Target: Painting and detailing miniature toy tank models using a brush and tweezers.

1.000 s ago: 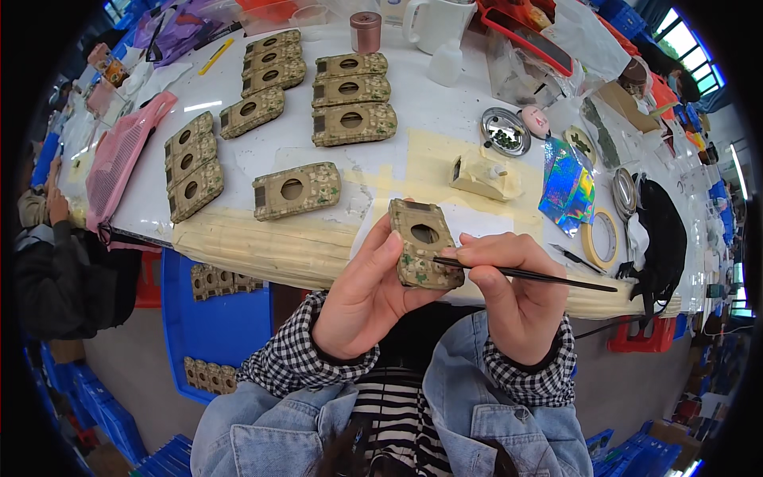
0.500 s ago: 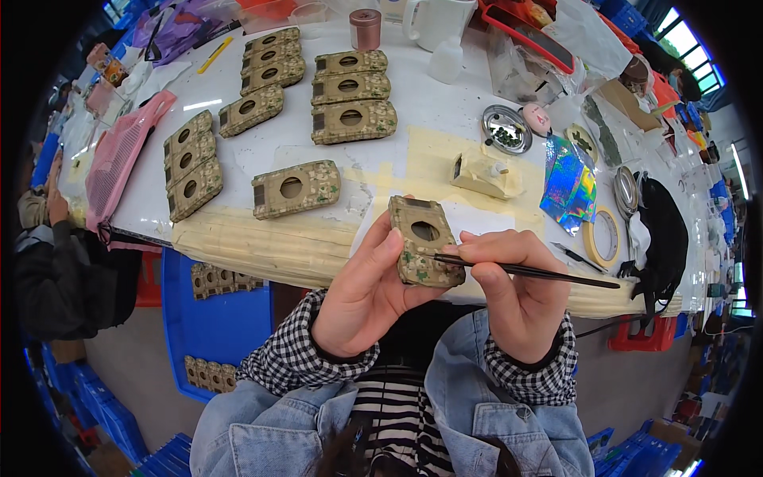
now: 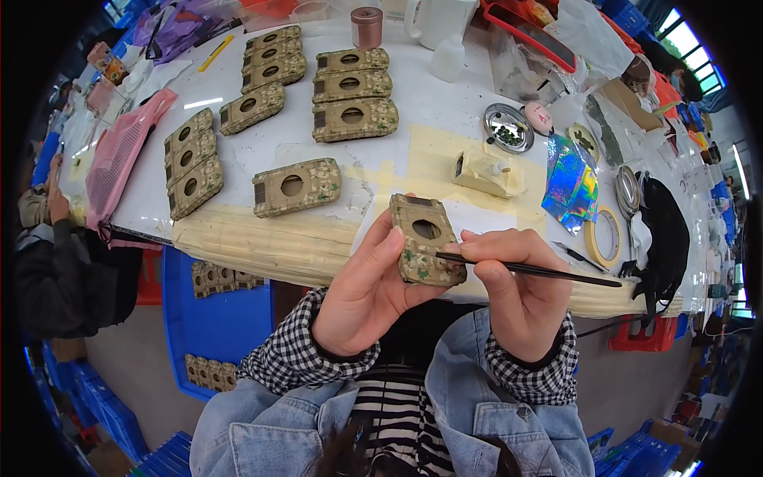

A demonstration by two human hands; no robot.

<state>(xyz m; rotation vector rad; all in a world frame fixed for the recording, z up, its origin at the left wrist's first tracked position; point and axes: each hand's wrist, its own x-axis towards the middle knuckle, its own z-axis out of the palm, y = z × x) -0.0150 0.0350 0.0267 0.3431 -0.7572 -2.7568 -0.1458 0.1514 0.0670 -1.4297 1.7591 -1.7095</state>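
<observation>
In my left hand (image 3: 369,298) a camouflage-painted toy tank hull (image 3: 413,253) is held by its edges, tilted, with the round hole facing up. Between the thumb and fingers of my right hand (image 3: 517,282) is a slim black paintbrush (image 3: 556,274). Its tip meets the hull, or hovers just over it, below the hole; which of these I cannot tell. Another camouflage hull (image 3: 297,188) lies flat on the table to the left of my hands. White paper (image 3: 477,225) lies beneath the held hull.
More hulls stand in groups at the left (image 3: 191,163) and farther back (image 3: 354,119). Right of my hands are a taped block (image 3: 486,176), a round metal dish (image 3: 509,127) with dark green bits, holographic sheets (image 3: 568,187) and a tape roll (image 3: 606,238). A blue tray (image 3: 179,318) sits below the table edge.
Very little differs. The hull and both hands have shifted only slightly in the picture, with the brush tip staying near the same part of the hull.
</observation>
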